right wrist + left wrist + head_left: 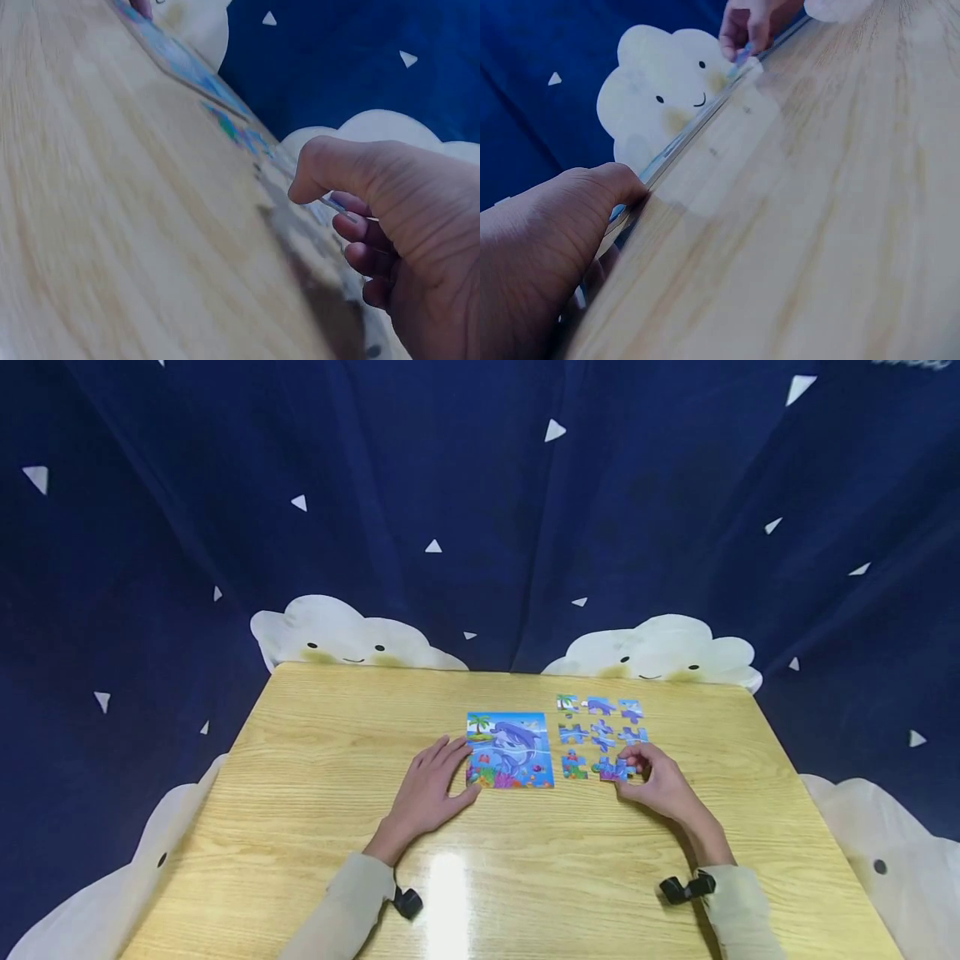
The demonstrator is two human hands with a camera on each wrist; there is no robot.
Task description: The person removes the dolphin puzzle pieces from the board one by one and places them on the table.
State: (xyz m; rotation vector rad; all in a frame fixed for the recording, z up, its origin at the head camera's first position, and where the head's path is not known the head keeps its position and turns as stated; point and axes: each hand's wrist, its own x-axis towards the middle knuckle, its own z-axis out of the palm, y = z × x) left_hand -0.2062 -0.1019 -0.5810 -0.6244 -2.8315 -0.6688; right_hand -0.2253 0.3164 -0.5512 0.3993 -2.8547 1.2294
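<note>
A square dolphin picture board [517, 747] lies flat on the table. My left hand [433, 785] rests at its left side, fingers and thumb extended and touching the edge. To the board's right, jigsaw pieces with matching artwork are laid out in spaced rows, among them a crab piece [573, 767] and a dolphin piece [600, 705]. At the lower right of those rows, my right hand [660, 783] pinches a thin jigsaw piece [335, 204] between thumb and fingertips. The fingers partly cover that piece, so its picture cannot be made out fully.
The wooden table [337, 718] extends around the board and pieces. Behind it hangs a dark blue curtain [360, 485] with white triangles and clouds. Each wrist carries a small black camera, such as the right wrist camera [686, 887].
</note>
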